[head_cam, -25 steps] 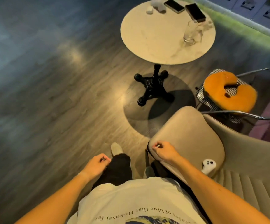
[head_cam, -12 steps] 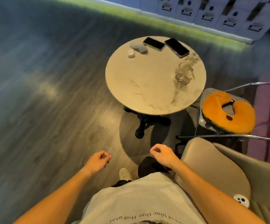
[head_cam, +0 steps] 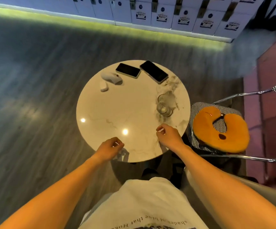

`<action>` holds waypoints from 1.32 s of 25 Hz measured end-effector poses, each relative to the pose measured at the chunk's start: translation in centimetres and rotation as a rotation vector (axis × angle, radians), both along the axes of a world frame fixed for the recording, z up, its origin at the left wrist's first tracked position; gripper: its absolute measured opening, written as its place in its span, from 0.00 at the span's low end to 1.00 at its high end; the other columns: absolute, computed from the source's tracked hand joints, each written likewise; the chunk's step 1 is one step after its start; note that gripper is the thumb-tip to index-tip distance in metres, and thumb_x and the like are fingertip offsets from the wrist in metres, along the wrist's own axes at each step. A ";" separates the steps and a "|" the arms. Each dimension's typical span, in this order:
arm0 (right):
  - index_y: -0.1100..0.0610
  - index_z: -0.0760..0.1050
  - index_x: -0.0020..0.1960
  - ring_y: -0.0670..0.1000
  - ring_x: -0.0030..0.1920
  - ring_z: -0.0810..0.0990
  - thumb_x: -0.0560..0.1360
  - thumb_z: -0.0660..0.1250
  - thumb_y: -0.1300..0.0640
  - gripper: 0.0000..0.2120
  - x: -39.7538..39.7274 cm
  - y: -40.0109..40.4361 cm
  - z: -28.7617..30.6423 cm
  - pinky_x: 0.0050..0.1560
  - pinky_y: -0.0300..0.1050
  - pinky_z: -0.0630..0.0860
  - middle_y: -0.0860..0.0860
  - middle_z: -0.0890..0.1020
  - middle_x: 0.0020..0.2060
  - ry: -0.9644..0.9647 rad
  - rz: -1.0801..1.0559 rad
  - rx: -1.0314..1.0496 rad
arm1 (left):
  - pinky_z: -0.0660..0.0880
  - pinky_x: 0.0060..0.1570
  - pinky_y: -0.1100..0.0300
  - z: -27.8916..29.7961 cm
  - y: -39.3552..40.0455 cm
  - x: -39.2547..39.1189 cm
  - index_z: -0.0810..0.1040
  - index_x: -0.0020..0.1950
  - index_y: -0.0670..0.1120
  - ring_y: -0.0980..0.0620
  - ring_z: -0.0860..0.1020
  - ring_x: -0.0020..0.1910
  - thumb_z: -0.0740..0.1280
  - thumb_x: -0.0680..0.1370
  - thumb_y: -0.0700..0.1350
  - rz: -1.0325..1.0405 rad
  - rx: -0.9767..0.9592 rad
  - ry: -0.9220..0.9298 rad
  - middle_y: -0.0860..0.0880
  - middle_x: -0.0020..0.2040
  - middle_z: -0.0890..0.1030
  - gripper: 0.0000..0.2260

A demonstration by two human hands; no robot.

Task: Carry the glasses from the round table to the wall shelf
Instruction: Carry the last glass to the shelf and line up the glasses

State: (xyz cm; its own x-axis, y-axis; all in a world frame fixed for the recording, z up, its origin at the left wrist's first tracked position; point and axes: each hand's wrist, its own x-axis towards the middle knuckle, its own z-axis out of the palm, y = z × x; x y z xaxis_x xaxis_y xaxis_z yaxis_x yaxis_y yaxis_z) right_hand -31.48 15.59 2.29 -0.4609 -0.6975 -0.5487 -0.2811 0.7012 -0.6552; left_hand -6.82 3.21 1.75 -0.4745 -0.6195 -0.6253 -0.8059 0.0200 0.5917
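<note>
A clear drinking glass stands upright on the right side of the round marble table. My right hand hovers over the table's near right edge, a short way in front of the glass, fingers loosely curled and empty. Over the near edge of the table, further left, my left hand is also curled with nothing in it. Neither hand touches the glass. No wall shelf can be made out in this view.
Two dark phones and white earbud cases lie at the table's far side. A checkered chair with an orange neck pillow stands right of the table. White boxes line the far wall.
I have walked up to the table; it now lies directly below me. Both hands have come forward from beside my body to above its near edge.
</note>
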 end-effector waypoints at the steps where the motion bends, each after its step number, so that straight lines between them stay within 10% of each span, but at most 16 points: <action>1: 0.50 0.76 0.54 0.55 0.48 0.81 0.76 0.63 0.53 0.08 -1.5 -0.9 0.1 0.48 0.49 0.78 0.50 0.80 0.45 0.046 -0.018 -0.026 | 0.79 0.50 0.51 0.3 -0.9 -2.3 0.79 0.47 0.51 0.49 0.83 0.45 0.65 0.79 0.52 -0.024 0.002 -0.004 0.49 0.46 0.83 0.07; 10: 0.46 0.70 0.68 0.60 0.58 0.78 0.76 0.64 0.54 0.20 -8.3 -6.0 -0.7 0.51 0.54 0.78 0.55 0.74 0.61 0.414 0.145 -0.034 | 0.76 0.34 0.67 0.9 -4.5 -18.1 0.70 0.66 0.53 0.54 0.83 0.39 0.67 0.78 0.52 -0.021 0.162 0.162 0.48 0.45 0.84 0.18; 15: 0.49 0.75 0.62 0.60 0.53 0.77 0.80 0.61 0.50 0.12 -8.6 -6.9 -1.3 0.49 0.54 0.78 0.56 0.74 0.55 0.428 0.156 -0.023 | 0.81 0.53 0.49 -1.0 -5.4 -20.5 0.63 0.74 0.56 0.43 0.83 0.50 0.67 0.78 0.52 -0.049 0.206 0.178 0.44 0.56 0.83 0.26; 18: 0.51 0.76 0.59 0.59 0.50 0.77 0.80 0.61 0.50 0.11 -8.4 -8.3 -0.2 0.47 0.51 0.77 0.56 0.73 0.54 0.440 0.209 -0.077 | 0.80 0.48 0.55 -0.7 -5.7 -20.3 0.62 0.74 0.58 0.46 0.83 0.49 0.68 0.77 0.52 -0.018 0.194 0.201 0.45 0.57 0.81 0.27; 29: 0.53 0.74 0.57 0.59 0.45 0.78 0.80 0.59 0.47 0.12 4.9 -28.0 13.0 0.46 0.57 0.78 0.56 0.73 0.54 0.501 0.828 -0.543 | 0.80 0.47 0.46 10.3 -16.2 -4.5 0.68 0.67 0.52 0.52 0.78 0.53 0.75 0.71 0.43 0.742 -0.215 0.493 0.51 0.61 0.77 0.28; 33: 0.55 0.74 0.57 0.62 0.42 0.77 0.80 0.61 0.47 0.13 16.1 -32.4 20.9 0.43 0.55 0.77 0.58 0.72 0.50 0.506 1.034 -0.785 | 0.78 0.42 0.58 17.4 -17.6 6.8 0.69 0.68 0.54 0.49 0.79 0.55 0.73 0.68 0.40 0.895 -0.449 0.544 0.46 0.60 0.79 0.30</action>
State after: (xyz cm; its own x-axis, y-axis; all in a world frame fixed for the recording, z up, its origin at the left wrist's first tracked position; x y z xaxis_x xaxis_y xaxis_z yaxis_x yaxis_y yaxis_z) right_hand -15.36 -16.86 23.22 0.4175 -0.8842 0.2095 -0.7621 -0.4663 -0.4492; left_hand -0.06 -14.42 19.16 0.1105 -0.9880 -0.1081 -0.2760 -0.1350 0.9516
